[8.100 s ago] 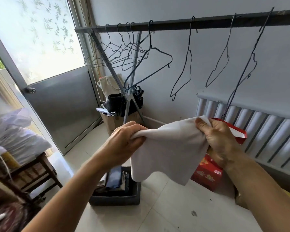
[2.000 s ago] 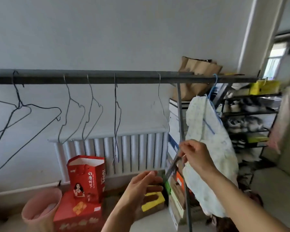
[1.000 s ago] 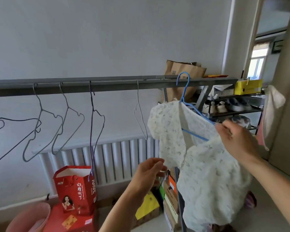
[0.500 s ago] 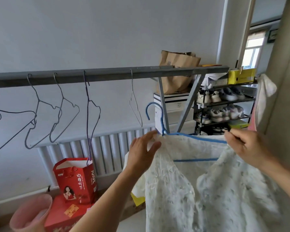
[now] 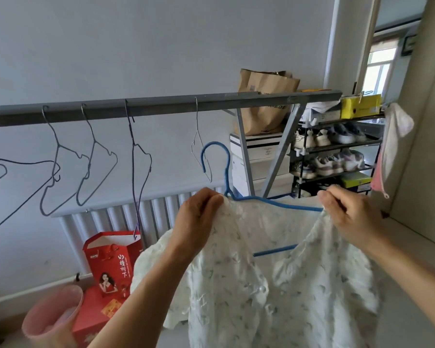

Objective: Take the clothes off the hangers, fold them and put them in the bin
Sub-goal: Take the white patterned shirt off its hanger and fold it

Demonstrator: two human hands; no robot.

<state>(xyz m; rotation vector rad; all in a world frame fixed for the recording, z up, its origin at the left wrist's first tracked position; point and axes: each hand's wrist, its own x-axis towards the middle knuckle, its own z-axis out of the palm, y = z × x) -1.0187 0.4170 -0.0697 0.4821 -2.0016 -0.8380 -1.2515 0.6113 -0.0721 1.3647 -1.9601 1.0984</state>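
Note:
A white floral blouse [image 5: 281, 292] hangs on a blue hanger [image 5: 226, 169], held in the air in front of me, off the grey rail [image 5: 161, 109]. My left hand [image 5: 199, 217] pinches the blouse's left shoulder by the hanger's neck. At the right shoulder, my right hand [image 5: 347, 212] grips the cloth together with the hanger's end. The blouse spreads flat between both hands. The bin is out of view.
Several empty wire hangers [image 5: 96, 156] hang on the rail. Below stand a white radiator [image 5: 156, 214], a red gift bag [image 5: 113, 262] on a red box, and a pink bucket [image 5: 53, 312]. A shoe rack [image 5: 337, 156] and stacked boxes stand at the right.
The blouse on its blue hanger came off the rail and swung round to face me. My left hand rose from below and took its left shoulder.

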